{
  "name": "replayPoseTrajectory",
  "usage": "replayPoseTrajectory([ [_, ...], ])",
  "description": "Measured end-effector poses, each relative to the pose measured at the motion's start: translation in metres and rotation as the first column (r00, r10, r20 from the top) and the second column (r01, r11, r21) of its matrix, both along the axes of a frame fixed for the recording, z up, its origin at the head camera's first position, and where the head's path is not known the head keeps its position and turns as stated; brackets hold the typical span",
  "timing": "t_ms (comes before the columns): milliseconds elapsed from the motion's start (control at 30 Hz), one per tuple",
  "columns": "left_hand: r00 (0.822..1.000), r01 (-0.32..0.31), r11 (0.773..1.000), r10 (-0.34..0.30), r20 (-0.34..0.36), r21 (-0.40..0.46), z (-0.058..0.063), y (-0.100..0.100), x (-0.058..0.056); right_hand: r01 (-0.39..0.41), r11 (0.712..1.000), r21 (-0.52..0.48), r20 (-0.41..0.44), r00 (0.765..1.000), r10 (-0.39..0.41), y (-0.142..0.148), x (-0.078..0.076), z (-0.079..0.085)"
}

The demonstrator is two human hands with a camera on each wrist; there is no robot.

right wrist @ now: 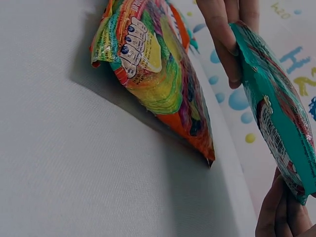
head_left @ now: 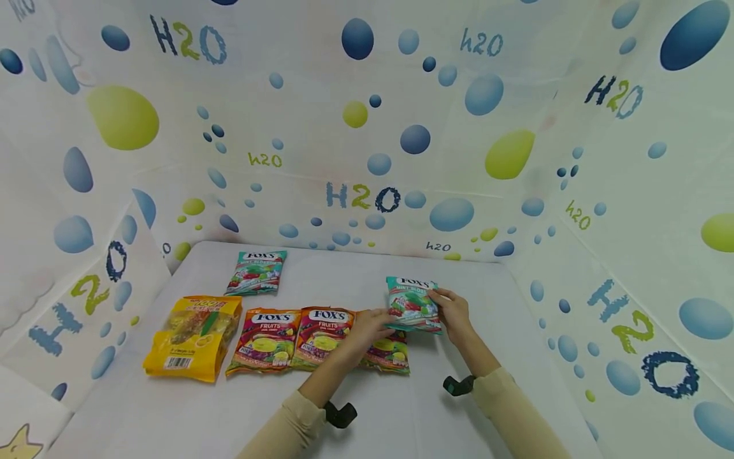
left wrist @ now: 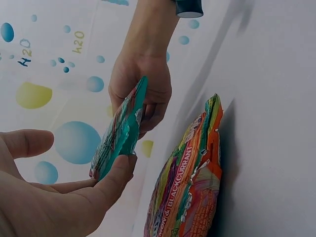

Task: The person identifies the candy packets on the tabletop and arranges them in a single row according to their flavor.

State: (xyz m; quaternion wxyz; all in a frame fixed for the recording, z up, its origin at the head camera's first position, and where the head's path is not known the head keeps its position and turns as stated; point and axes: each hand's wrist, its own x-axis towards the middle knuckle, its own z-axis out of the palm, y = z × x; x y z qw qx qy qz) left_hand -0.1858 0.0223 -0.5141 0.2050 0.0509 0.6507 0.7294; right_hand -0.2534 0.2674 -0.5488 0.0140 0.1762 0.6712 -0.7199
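A teal Fox's mint candy bag (head_left: pixel 411 306) is held up off the table, tilted, above the rightmost Fox's fruits candy bag (head_left: pixel 391 354). My right hand (head_left: pixel 455 315) grips its right edge, thumb on the front. At the bag's left edge is my left hand (head_left: pixel 367 331); in the left wrist view its fingers (left wrist: pixel 116 180) touch the mint bag (left wrist: pixel 118 136) while the thumb stands apart. The right wrist view shows the mint bag (right wrist: pixel 276 108) edge-on between both hands. My left forearm and hand partly cover the rightmost fruits bag.
Two more Fox's fruits bags, one at left (head_left: pixel 265 340) and one in the middle (head_left: pixel 323 336), lie in the same row. Left of them lies a yellow candy bag (head_left: pixel 192 338). Another teal mint bag (head_left: pixel 256 272) lies farther back. Printed cloth walls (head_left: pixel 309 115) surround the white table (head_left: pixel 401 414).
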Motion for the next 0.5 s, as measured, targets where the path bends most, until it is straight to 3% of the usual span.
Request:
replayPoseTrajectory([
  [500,1.0,0.022,0.999,-0.022,-0.003,0.033,0.0011,0.0029,0.0087,-0.016,0.999,0.039,0.002,1.0,0.016,0.005,0.0065,-0.002],
])
